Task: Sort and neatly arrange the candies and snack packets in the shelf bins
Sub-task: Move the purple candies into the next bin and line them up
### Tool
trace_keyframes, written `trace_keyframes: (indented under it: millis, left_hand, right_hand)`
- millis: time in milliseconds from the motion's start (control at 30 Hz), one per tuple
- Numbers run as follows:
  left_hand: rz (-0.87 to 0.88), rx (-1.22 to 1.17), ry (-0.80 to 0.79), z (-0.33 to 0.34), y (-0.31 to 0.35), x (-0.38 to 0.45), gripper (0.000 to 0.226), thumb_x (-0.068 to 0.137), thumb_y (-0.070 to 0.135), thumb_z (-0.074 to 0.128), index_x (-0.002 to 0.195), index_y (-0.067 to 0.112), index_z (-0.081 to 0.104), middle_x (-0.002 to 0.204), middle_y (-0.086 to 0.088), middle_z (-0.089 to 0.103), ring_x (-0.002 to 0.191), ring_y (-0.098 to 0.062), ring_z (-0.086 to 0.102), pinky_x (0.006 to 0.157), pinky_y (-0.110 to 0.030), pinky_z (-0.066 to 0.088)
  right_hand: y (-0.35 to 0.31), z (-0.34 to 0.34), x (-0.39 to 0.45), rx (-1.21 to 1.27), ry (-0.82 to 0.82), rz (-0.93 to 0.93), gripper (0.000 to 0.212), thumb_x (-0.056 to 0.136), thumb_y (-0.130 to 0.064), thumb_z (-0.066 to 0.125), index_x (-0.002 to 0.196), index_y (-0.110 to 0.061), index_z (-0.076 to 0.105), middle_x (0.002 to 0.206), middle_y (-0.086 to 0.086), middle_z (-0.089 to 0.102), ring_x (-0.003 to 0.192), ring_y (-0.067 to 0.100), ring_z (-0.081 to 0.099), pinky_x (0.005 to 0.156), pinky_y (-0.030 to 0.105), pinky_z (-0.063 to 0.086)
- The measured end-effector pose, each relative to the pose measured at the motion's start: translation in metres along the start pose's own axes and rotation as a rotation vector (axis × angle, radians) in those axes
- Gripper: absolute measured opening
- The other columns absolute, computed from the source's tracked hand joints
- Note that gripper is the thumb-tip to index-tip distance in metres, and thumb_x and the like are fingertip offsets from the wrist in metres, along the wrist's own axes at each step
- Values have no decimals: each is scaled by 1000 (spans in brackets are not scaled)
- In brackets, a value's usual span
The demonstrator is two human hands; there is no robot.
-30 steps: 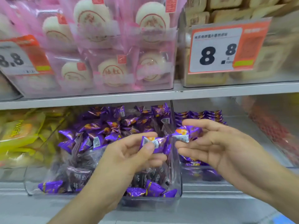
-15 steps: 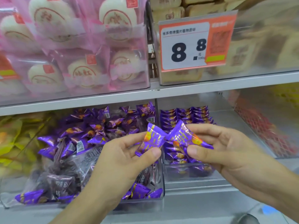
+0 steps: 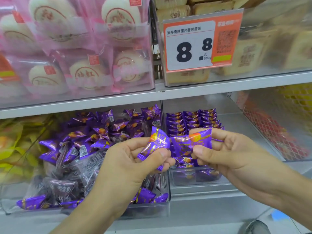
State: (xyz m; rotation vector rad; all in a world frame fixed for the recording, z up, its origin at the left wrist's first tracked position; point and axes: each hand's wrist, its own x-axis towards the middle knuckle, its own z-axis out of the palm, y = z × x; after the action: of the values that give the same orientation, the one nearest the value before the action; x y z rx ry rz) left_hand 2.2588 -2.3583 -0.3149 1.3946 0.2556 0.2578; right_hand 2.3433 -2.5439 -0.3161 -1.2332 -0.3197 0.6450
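My left hand pinches a purple candy packet between thumb and fingers, in front of a clear bin heaped with loose purple packets and dark wrapped ones. Just to its right, my right hand pinches a second purple packet, held flat with its orange print facing me. Behind that hand a narrower clear bin holds purple packets lined up in neat rows. The two held packets nearly touch.
The upper shelf carries pink-wrapped round cakes and beige biscuit packs behind an orange 8.8 price tag. Yellow packets fill the bin at left; a red mesh-patterned bin stands at right. A grey shelf ledge runs below.
Both hands have turned their packets over to show the printed front and drawn them closer together. The view has shifted right, toward the tidy bin.
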Motion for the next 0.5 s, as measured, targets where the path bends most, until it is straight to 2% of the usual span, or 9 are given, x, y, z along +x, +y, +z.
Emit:
trace_keyframes:
  millis: [67, 133, 200, 267, 367, 400, 500]
  left_hand:
    - [28, 22, 5, 0, 0, -1, 33, 64, 12, 74, 94, 0, 71, 83, -20, 75, 71, -27, 75, 62, -22, 58]
    - [69, 52, 21, 0, 0, -1, 29, 70, 14, 72, 97, 2, 72, 85, -17, 76, 74, -26, 75, 67, -24, 58]
    - [97, 40, 46, -1, -1, -1, 27, 75, 12, 75, 100, 3, 71, 89, -15, 76, 81, -28, 75, 74, -26, 59]
    - [124, 7, 61, -1, -1, -1, 34, 73, 7, 81, 104, 2, 67, 92, -14, 76, 87, -28, 75, 78, -26, 59]
    - [152, -2, 90, 1, 1, -2, 45, 68, 7, 83, 108, 0, 64, 91, -13, 77, 86, -28, 75, 75, -25, 59]
    - [152, 3, 96, 2, 1, -2, 45, 66, 9, 77, 108, 0, 64, 90, -12, 77, 84, -27, 75, 73, -24, 59]
    - [128, 9, 71, 4, -2, -2, 31, 74, 1, 69, 104, 1, 67, 86, -13, 77, 78, -26, 76, 66, -23, 59]
  right_hand:
    - [1, -2, 1, -8, 6, 14, 29, 69, -14, 74, 96, -4, 76, 88, 16, 72, 69, 17, 61, 62, 19, 54]
    - [1, -2, 1, -22, 7, 23, 28, 71, -19, 73, 94, -5, 77, 90, 16, 73, 75, 20, 65, 67, 22, 57]
    - [2, -1, 0, -29, -5, 22, 29, 73, -19, 72, 98, -8, 76, 101, 17, 74, 88, 27, 70, 77, 31, 60]
    - [2, -1, -1, -17, -6, 21, 29, 74, -17, 70, 102, -11, 77, 105, 16, 74, 95, 28, 70, 80, 38, 60]
    - [0, 2, -2, -33, -31, 21, 34, 77, -18, 68, 110, -14, 74, 107, 15, 73, 82, 25, 62, 65, 28, 56]
    - [-1, 4, -2, -36, -34, 11, 36, 78, -19, 68, 113, -15, 73, 103, 16, 73, 75, 24, 56, 58, 24, 52]
    - [-2, 8, -3, -37, 11, -23, 44, 74, -18, 68, 118, -16, 67, 79, 16, 65, 53, 20, 46, 47, 19, 43]
